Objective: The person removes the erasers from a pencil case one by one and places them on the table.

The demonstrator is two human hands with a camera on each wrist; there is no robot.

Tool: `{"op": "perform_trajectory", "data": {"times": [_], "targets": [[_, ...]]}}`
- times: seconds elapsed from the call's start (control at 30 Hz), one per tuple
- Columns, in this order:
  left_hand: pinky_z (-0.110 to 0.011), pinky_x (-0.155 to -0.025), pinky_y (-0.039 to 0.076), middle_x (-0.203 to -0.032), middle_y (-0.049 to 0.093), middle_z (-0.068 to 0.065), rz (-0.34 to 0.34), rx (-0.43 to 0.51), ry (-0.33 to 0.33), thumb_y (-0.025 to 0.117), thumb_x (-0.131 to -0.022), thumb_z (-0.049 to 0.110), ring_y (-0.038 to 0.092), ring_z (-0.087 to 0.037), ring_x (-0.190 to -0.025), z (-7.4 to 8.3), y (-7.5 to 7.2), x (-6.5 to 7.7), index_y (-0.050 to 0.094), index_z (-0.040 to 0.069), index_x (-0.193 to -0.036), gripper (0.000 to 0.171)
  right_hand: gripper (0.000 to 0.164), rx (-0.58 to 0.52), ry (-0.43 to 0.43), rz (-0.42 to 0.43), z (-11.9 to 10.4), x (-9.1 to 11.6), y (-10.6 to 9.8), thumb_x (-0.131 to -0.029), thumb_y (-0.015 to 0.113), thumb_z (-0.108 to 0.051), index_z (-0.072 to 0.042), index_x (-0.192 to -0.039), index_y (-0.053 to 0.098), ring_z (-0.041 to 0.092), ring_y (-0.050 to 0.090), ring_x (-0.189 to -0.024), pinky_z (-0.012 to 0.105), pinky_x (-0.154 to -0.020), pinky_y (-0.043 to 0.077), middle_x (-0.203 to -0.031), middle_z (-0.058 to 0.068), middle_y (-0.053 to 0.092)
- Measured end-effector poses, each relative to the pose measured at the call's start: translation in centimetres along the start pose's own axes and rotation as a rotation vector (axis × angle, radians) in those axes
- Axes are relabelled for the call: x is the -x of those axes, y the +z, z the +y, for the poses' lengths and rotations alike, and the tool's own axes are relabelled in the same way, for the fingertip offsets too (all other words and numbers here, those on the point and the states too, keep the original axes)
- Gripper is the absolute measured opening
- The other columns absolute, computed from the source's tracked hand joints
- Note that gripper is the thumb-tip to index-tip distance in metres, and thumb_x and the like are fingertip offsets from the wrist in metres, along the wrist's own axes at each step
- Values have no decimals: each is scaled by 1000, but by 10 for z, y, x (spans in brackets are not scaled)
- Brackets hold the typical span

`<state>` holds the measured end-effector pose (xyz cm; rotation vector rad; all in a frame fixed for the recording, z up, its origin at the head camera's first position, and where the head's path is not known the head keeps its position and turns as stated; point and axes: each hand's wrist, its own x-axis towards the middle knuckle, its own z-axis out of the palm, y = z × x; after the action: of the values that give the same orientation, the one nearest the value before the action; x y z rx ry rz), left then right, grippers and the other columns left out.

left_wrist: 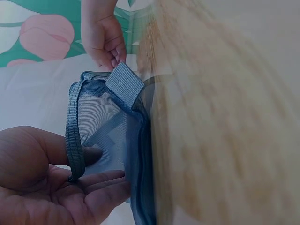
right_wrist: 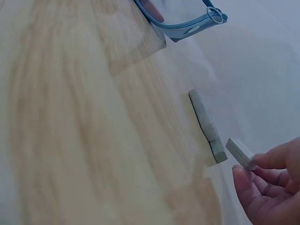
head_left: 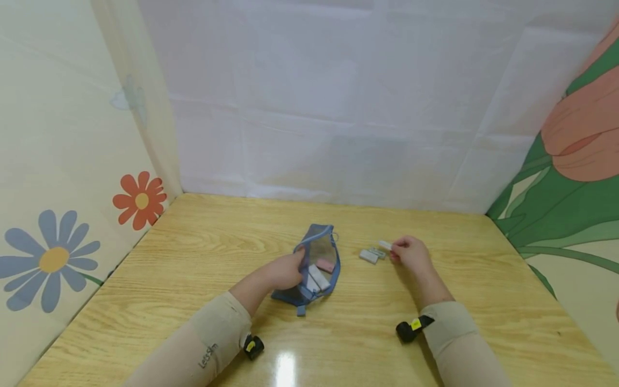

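Note:
My left hand (head_left: pixel 287 270) grips the near side of a blue mesh zip pouch (head_left: pixel 316 232), which lies with its mouth held open. In the left wrist view the thumb hooks over the pouch's woven edge (left_wrist: pixel 74 131). Inside lie a pink block (head_left: pixel 325 265) and white blocks (head_left: pixel 319 277). To the right of the pouch, my right hand (head_left: pixel 411 253) pinches a small pale rectangular block (right_wrist: pixel 240 153) between thumb and fingers, just above the table. Beside it on the table rest a light grey block (head_left: pixel 368 256) and a greenish-grey block (right_wrist: pixel 217 150).
The wooden table (head_left: pixel 217 231) carries the pouch and blocks. A white sheet (head_left: pixel 309 118) hangs behind its far edge. Flower-printed cloths (head_left: pixel 53 161) stand at the left and right sides. A black wrist camera (head_left: pixel 408 332) is strapped near each hand.

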<state>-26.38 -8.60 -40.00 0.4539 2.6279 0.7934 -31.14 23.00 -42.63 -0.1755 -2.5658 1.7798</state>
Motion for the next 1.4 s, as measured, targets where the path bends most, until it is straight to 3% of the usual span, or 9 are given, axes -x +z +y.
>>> {"op": "perform_trajectory", "data": {"times": [0.93, 1.17, 1.4], "targets": [[-38, -99, 35, -143, 32, -21, 7, -13, 14, 48, -82, 0, 44, -23, -117, 1, -1, 1, 16, -7, -142, 69, 21, 203, 35, 40, 7, -3, 1, -86, 57, -5, 11, -96, 64, 1, 55, -56, 15, -55, 46, -64, -2, 63], [-38, -99, 35, -142, 33, -21, 7, -14, 7, 48, -81, -1, 44, -23, -117, 1, -1, 1, 16, -7, -142, 70, 20, 209, 6, 42, 8, -3, 4, -85, 57, -2, 10, -99, 64, 1, 54, -58, 15, -56, 46, -72, 3, 64], [-37, -95, 37, -143, 33, -21, 5, -4, 6, 48, -81, -1, 46, -23, -113, 1, -1, 1, 16, -7, -143, 69, 20, 237, -7, 28, 8, -3, 6, -86, 55, -1, 10, -100, 64, 2, 55, -61, 17, -59, 47, -88, 15, 66]]}}
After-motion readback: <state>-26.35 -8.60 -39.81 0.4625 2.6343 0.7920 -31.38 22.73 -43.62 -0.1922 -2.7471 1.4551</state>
